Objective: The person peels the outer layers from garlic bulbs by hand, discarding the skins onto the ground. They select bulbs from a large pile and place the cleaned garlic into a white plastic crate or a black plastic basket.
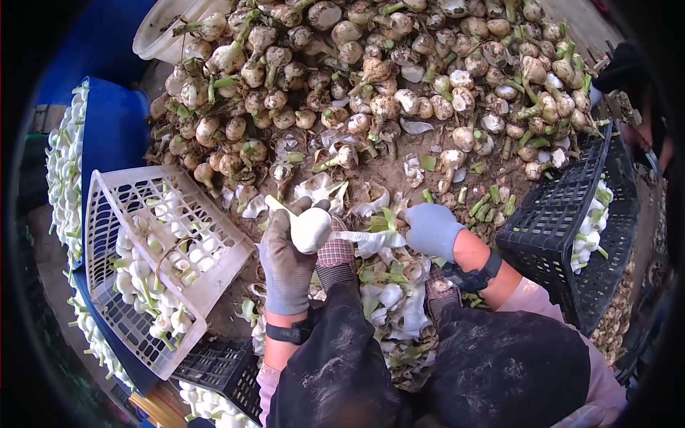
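Observation:
A clean white garlic bulb (311,230) with a short pale stem is gripped in my left hand (284,267), which wears a dirty grey glove. From the bulb's right side a long strip of garlic skin (365,236) stretches across to my right hand (432,230). That hand, in a blue-grey glove, is closed, its fingertips pinching the skin's far end with a bit of green leaf beside it. Below and between my arms lies a heap of loose peelings (396,307).
A big pile of soil-covered garlic (342,64) spreads in front. To the left, a tilted white crate (207,278) holds peeled bulbs, beside a blue container (114,128). A black crate (549,214) with white bulbs stands right. Another person's hand (665,153) shows at far right.

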A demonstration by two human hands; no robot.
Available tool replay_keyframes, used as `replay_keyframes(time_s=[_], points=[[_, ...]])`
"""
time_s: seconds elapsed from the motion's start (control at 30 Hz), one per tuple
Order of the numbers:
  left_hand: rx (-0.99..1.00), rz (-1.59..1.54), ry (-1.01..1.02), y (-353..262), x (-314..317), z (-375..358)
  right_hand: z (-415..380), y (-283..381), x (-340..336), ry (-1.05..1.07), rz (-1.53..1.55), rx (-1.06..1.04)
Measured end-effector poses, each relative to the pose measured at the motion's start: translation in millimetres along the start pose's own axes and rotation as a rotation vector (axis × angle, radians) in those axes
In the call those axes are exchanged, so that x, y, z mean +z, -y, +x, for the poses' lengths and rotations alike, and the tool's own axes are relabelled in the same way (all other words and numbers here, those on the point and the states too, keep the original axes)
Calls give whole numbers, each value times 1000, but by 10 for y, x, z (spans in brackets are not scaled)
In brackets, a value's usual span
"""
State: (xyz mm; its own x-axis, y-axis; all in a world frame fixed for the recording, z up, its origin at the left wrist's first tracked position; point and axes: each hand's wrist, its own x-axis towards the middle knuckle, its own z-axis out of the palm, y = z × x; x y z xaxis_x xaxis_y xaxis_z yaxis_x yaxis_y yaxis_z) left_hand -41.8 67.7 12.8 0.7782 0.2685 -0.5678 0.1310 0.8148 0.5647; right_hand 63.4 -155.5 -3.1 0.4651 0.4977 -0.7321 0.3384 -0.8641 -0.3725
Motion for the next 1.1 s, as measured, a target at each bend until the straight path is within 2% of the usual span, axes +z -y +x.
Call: replay_keyframes(time_s=[0.03, 0.1, 0.17, 0.23, 0.3, 0.37, 0.43, 0.47, 0.5, 0.53, 0.57, 0.6, 0.63, 0.7, 0.77, 0.83, 0.87, 0.9, 0.97, 1.03, 1.1], points=[[37, -125, -2, -50, -115, 68, -43, -4, -6, 0, -1, -10], [127, -293, -28, -106, -235, 138, -151, -61, 56, 226, -83, -198], [131, -374, 23, -204, -421, 120, -178, -97, -33, 189, -227, -25], [373, -371, -235, -384, -272, -12, -60, -415, -138, 9, -312, 280], [456, -385, 83, -774, -207, -299, -116, -466, -339, -196, -326, 234], [359, -893, 458, -1263, -376, -625, -72, -303, -454, -394, -353, 65], [438, -846, 646, -1350, 135, -903, 209, -154, -584, -767, -325, -117], [368, -682, 825, -1354, 206, -895, 331, -104, -707, -765, -367, -146], [386, -797, 819, -1245, 273, -886, 522, 22, -815, -763, -393, -199], [387, -901, 690, -1185, 454, -865, 755, 46, -831, -810, -479, -264], [431, -614, 757, -1065, 378, -695, 982, -26, -786, -908, -544, -367], [370, -395, 661, -916, 427, -564, 1103, -53, -797, -860, -551, -313], [359, -167, 451, -718, 492, -475, 1094, -89, -901, -774, -465, -333], [274, 313, 202, -390, 470, -200, 997, -179, -885, -884, -84, -307], [583, 891, 210, -95, 408, 88, 647, 10, -781, -888, 584, -407], [807, 1286, 222, -87, 538, 162, 266, 282, -646, -521, 1032, -270], [753, 1284, 261, 42, 459, 257, 147, 355, -569, -384, 1110, -294], [504, 1212, 320, 106, 368, 324, 80, 410, -510, -247, 1186, -311], [571, 1103, 312, 200, 297, 309, 47, 450, -436, -154, 1099, -202], [493, 1206, 185, 168, 354, 158, 50, 481, -370, -262, 835, -368], [528, 1314, 188, 208, 252, 136, 501, 109, 221, -476, 741, -478]])
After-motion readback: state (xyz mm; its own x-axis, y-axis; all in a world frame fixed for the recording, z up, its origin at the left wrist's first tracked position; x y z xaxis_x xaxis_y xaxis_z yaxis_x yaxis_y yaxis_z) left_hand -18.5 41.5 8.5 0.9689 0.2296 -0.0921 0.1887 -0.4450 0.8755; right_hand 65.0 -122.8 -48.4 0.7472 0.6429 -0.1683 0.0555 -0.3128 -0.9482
